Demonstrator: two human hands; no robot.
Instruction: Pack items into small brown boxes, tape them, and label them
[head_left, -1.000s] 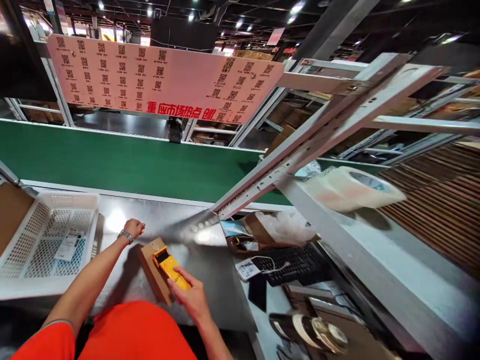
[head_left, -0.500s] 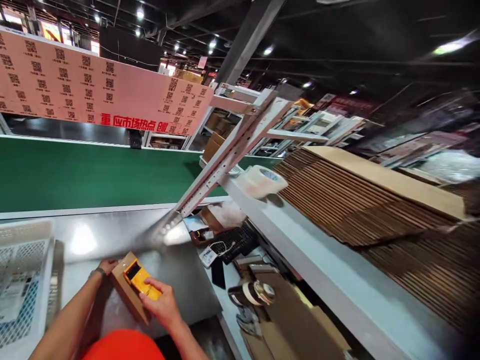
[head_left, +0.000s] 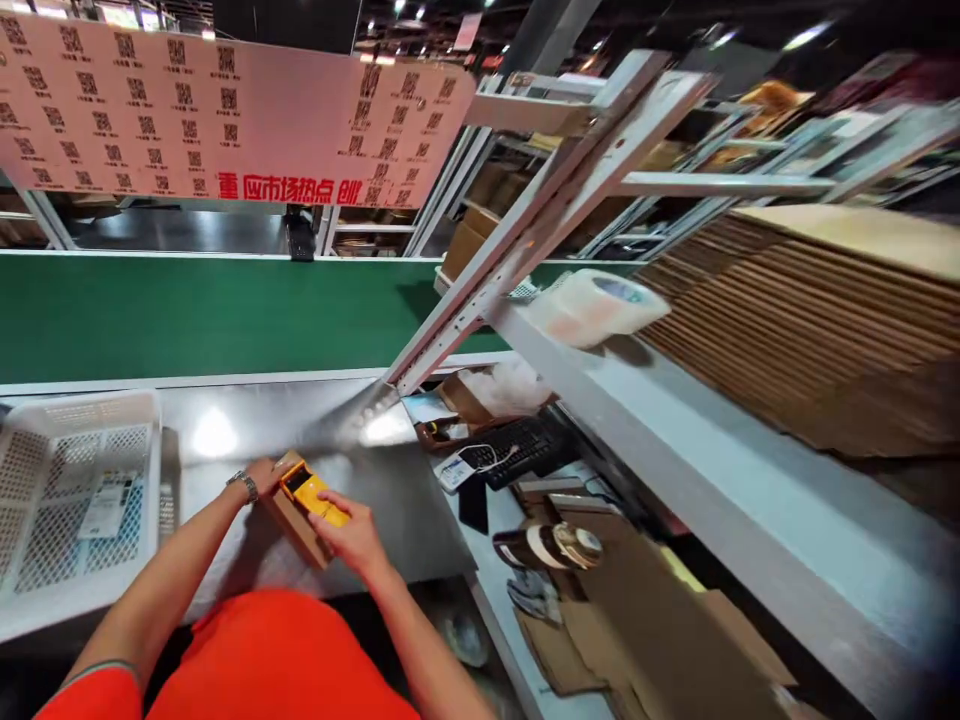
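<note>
A small brown cardboard box (head_left: 298,527) stands slightly turned on the metal work table (head_left: 202,480) in front of me. My left hand (head_left: 264,475), with a watch on its wrist, grips the box's far left end; its fingertips are partly hidden. In my right hand (head_left: 354,535) is a yellow tape dispenser (head_left: 321,497) with a dark opening at its head. Fingers and thumb are wrapped around its near end. The dispenser lies against the upper side of the box, between my two hands. Any tape strip is too small to make out.
A white perforated basket (head_left: 154,500) with a labelled packet is at left. Behind runs a green conveyor belt (head_left: 187,320). A metal post (head_left: 517,260) and a shelf with tape rolls (head_left: 592,308) and stacked cardboard (head_left: 810,340) rise at right; a keyboard (head_left: 525,447) and bottle (head_left: 551,547) sit below.
My view has tipped downward, so more of the basket and my red shirt shows. Both hands keep hold of the box and the tape dispenser, with little shift between them.
</note>
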